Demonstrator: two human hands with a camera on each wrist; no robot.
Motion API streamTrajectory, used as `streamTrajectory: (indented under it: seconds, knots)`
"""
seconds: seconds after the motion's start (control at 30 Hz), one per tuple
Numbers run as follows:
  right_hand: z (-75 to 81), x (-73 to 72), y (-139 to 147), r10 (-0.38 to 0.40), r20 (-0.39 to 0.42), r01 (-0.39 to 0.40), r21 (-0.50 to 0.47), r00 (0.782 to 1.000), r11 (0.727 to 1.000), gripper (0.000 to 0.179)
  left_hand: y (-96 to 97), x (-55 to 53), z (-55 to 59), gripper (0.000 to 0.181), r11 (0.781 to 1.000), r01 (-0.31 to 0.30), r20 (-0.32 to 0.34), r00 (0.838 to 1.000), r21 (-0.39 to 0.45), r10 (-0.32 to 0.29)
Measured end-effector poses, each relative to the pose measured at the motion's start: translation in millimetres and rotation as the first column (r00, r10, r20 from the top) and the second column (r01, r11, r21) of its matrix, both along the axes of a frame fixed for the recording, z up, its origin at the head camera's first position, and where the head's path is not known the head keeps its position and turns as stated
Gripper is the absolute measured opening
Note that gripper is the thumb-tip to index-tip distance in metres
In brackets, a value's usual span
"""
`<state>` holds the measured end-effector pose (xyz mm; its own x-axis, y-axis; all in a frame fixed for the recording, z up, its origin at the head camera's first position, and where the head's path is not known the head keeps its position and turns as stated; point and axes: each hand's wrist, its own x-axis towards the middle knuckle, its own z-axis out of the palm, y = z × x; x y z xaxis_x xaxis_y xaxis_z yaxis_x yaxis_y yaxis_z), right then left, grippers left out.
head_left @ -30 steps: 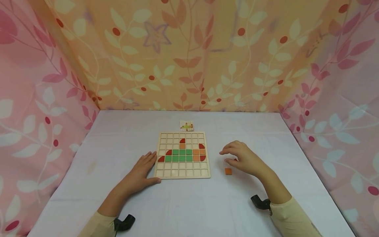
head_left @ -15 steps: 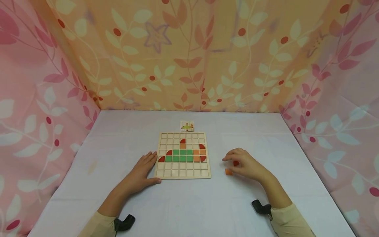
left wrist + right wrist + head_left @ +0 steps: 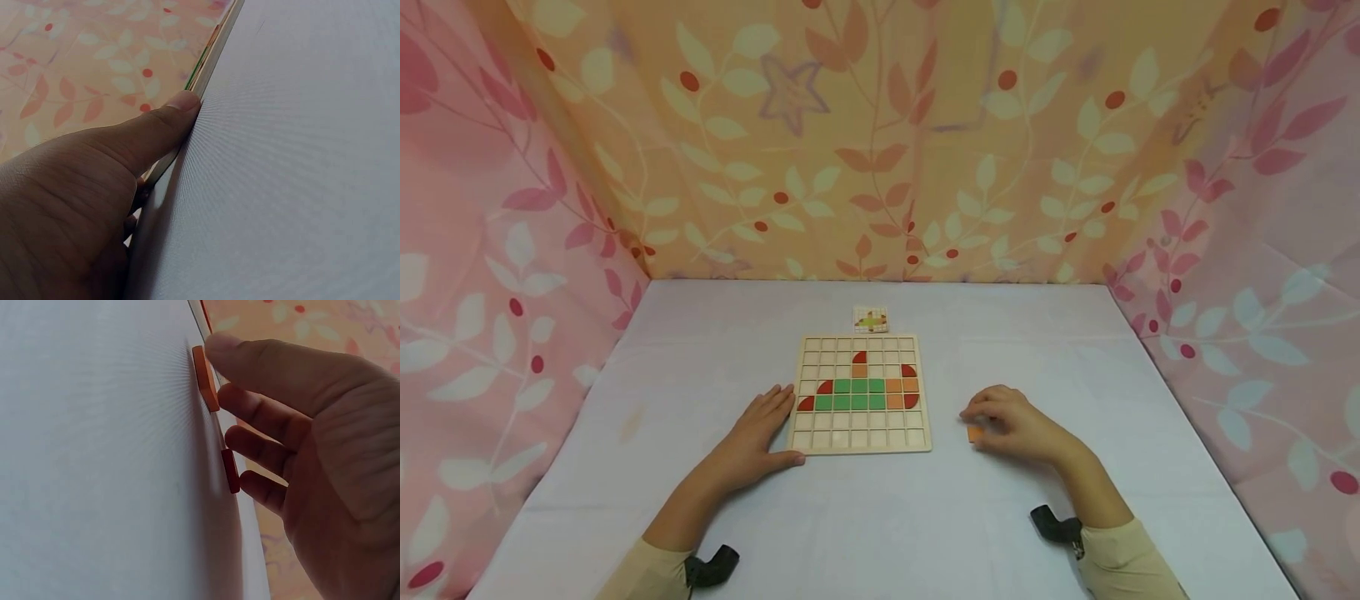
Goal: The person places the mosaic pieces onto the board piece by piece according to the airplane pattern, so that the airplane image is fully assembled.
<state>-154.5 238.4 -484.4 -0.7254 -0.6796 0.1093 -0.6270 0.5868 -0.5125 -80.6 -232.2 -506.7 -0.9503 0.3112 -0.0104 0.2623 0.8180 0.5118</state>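
My left hand [image 3: 756, 433] lies at the left side of a wooden grid board [image 3: 860, 439], fingers along its edge and thumb [image 3: 159, 128] at its near corner. Green squares [image 3: 850, 394], orange squares and red quarter-round tiles sit in the board's cells. My right hand [image 3: 1018, 425] is low over the table right of the board. Its loosely bent fingers are around a loose orange square tile [image 3: 205, 380], thumb beside it; no firm grip shows. Past it, a red tile [image 3: 230, 470] lies close to the fingertips; the hand hides it in the head view.
A small picture card [image 3: 870, 320] lies just beyond the board's far edge. White cloth covers the table [image 3: 700, 333]. Patterned curtains [image 3: 880, 167] stand at the back and both sides. Each wrist carries a black camera [image 3: 711, 567].
My right hand has lowered around the orange tile, its fingers drawing closer together. The red tile, visible half a second ago, is now covered in the head view. My left hand stays at the board.
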Motion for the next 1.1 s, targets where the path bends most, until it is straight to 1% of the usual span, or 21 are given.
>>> streamTrajectory:
  seconds: [0.1,0.2,0.27,0.47,0.6,0.67,0.83,0.9,1.0,1.1]
  knots:
    - [-3.2,-0.1,1.1,0.019,-0.021,-0.019,0.001,1.0,1.0,0.036,-0.5,0.9,-0.4,0.108,1.0,0.004,-0.014,1.0,0.003,-0.004]
    - [-6.3,0.1,2.0,0.034,-0.054,-0.033,0.008,0.998,0.999,0.032,-0.8,0.9,-0.3,0.108,1.0,0.004,-0.007,1.0,0.006,-0.004]
    - [-7.0,0.1,2.3,0.039,-0.061,-0.038,0.009,0.997,0.999,0.031,-1.2,1.0,-0.1,0.108,1.0,0.005,0.0,1.0,0.006,-0.005]
    - [-5.9,-0.4,2.0,0.05,-0.069,-0.05,0.003,0.996,0.999,0.027,-1.9,1.1,-0.6,0.108,1.0,0.006,-0.007,1.0,0.013,-0.006]
    - [-5.3,-0.7,1.9,0.051,-0.073,-0.051,-0.001,0.996,0.999,0.025,-2.4,1.2,-2.5,0.108,1.0,0.017,-0.037,0.999,0.022,-0.017]
    - [-5.5,-0.5,1.9,0.054,-0.077,-0.054,-0.004,0.996,0.999,0.024,-2.8,1.0,-3.5,0.108,1.0,0.02,-0.042,0.999,0.023,-0.019]
    - [-6.3,0.3,1.5,0.064,-0.102,-0.066,-0.018,0.993,0.998,0.023,-3.2,0.5,-3.9,0.109,1.0,0.013,-0.018,1.0,0.017,-0.013]
    - [-6.1,0.4,0.9,0.062,-0.112,-0.065,-0.024,0.992,0.998,0.023,-3.1,0.5,-3.1,0.109,1.0,0.012,-0.013,1.0,0.017,-0.011]
    - [-4.2,0.5,-0.2,0.052,-0.121,-0.057,-0.037,0.991,0.998,0.023,-2.7,0.7,-2.0,0.108,1.0,0.015,-0.023,1.0,0.023,-0.014]
    - [0.0,-0.1,-2.2,0.023,-0.121,-0.029,-0.047,0.992,0.998,0.025,-2.1,1.3,-0.6,0.107,1.0,0.014,-0.026,1.0,0.027,-0.013]
